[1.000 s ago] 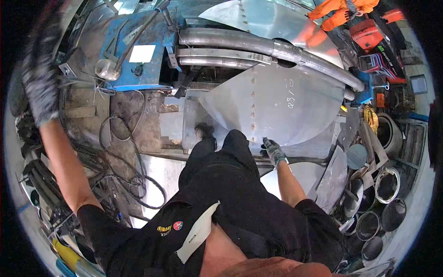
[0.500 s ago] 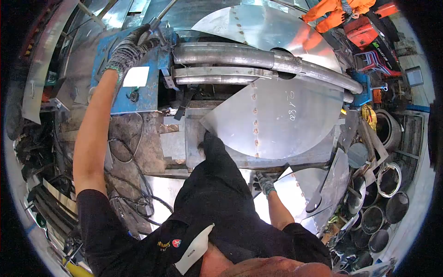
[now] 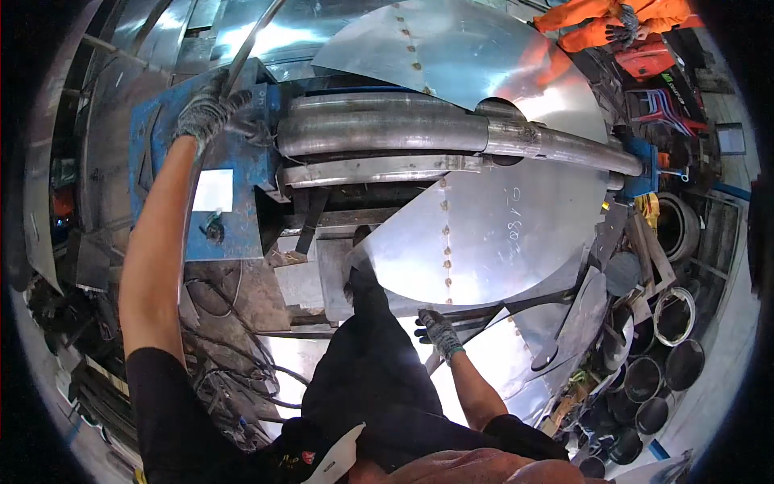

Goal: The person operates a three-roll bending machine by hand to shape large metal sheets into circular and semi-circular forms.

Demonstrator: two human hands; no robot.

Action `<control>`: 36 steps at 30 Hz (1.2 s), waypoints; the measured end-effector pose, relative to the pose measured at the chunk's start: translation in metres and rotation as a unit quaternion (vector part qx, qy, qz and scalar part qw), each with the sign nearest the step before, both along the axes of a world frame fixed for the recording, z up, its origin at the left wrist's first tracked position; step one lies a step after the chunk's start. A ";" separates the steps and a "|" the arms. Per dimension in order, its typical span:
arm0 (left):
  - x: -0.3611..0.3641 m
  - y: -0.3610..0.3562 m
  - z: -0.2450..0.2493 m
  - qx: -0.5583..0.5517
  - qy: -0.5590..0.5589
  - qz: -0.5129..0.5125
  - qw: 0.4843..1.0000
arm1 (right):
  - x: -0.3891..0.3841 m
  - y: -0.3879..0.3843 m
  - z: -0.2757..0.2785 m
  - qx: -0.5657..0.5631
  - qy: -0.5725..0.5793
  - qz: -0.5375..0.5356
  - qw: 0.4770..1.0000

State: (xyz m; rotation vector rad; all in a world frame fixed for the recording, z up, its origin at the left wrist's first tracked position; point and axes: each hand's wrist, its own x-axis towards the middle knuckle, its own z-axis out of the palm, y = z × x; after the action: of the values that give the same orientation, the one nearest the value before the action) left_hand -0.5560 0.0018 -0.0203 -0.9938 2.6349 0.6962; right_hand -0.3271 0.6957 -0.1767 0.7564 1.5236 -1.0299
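My left hand, in a grey knitted glove, is on a long metal bar above the blue end housing of a plate rolling machine. The bar slants past the hand and along my forearm; the fingers are partly blurred. To the right of the housing run the machine's steel rollers. A large curved metal sheet with a row of tack welds and chalk marks lies across them, passing between the rollers. My right hand, gloved too, hangs near the sheet's lower edge, fingers apart and holding nothing.
A person in orange clothing is at the upper right. Several round metal rings and pipes are stacked on the right. Black cables lie on the floor at lower left. More cut sheet rests beside my right arm.
My left hand has moved down and left, and the bar has swung to reach along my forearm. My right hand has risen toward the sheet's edge. The view has shifted.
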 end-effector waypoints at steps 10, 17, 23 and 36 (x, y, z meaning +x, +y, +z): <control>-0.039 -0.001 -0.026 -0.134 -0.068 0.067 0.986 | -0.100 -0.083 -0.072 0.008 -0.033 -0.009 0.999; -0.040 -0.002 -0.035 -0.180 -0.086 0.060 0.978 | -0.119 -0.158 -0.101 -0.049 -0.025 0.009 0.998; -0.044 0.009 -0.024 -0.180 -0.072 0.051 0.980 | -0.109 -0.176 -0.121 -0.105 0.027 0.000 0.994; -0.040 0.007 -0.025 -0.171 -0.069 0.067 0.981 | -0.097 -0.140 -0.127 0.058 -0.026 -0.024 0.998</control>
State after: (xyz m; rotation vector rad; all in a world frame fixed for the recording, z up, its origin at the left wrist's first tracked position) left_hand -0.5962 0.0085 -0.0458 -1.2683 2.6347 0.1880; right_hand -0.4241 0.5560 -0.3037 0.8979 1.5375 -0.9567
